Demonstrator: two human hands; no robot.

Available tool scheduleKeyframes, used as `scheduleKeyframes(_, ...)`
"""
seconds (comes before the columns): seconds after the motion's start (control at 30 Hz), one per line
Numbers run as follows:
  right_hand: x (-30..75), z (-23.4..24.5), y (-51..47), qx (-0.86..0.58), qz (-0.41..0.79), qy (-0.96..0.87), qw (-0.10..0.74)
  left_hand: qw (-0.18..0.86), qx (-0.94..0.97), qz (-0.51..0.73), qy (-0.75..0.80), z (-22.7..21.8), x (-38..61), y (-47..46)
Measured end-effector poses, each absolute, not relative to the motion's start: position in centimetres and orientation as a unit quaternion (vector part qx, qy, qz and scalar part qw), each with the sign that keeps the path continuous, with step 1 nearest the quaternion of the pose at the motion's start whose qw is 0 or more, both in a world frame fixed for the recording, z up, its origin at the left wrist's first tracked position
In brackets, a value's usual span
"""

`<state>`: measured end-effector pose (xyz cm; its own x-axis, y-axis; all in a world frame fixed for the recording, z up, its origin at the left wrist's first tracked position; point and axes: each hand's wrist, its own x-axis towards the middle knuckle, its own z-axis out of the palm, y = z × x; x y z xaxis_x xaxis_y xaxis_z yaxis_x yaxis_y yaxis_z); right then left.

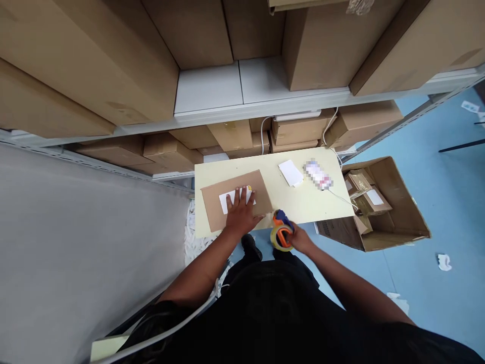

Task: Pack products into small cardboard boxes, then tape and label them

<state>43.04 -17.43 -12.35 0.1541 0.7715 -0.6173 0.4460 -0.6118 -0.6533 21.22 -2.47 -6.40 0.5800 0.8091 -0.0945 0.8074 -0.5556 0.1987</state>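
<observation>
A flat brown cardboard box (214,215) lies slightly turned on the left part of a pale yellow table (303,206). My left hand (241,213) rests on top of it with fingers spread, partly covering a white label (224,203). In my right hand (300,238) is an orange and blue tape dispenser (282,231) carrying a roll of clear yellowish tape. Its head is close to the box's near right corner, at the table's front edge. Whether a strip of tape joins the dispenser to the box is hard to make out.
Behind the box lie a stack of white labels (291,173) and a blurred-out phone-like object (317,174) with a white cable. An open carton (403,202) holding taped parcels stands right of the table. Shelves with brown boxes (326,45) rise behind. Paper scraps (195,240) lie on the floor at left.
</observation>
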Motion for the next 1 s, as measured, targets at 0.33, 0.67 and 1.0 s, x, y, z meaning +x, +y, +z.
scheduleKeyframes(0.33,44.6,-12.2,-6.6,-0.775,0.443,-0.441,0.09,0.182,0.945,-0.095,0.255,-2.7,14.3,-1.9)
scheduleKeyframes(0.67,42.7,-10.2,2.9,-0.728,0.448,-0.518,0.041,0.143,0.939,-0.058,0.306,-5.2,13.4,-1.5)
scheduleKeyframes(1.0,41.8,-10.0,-14.0,-0.741,0.441,-0.501,0.07,0.139,0.884,0.004,0.446,-6.7,19.6,0.7)
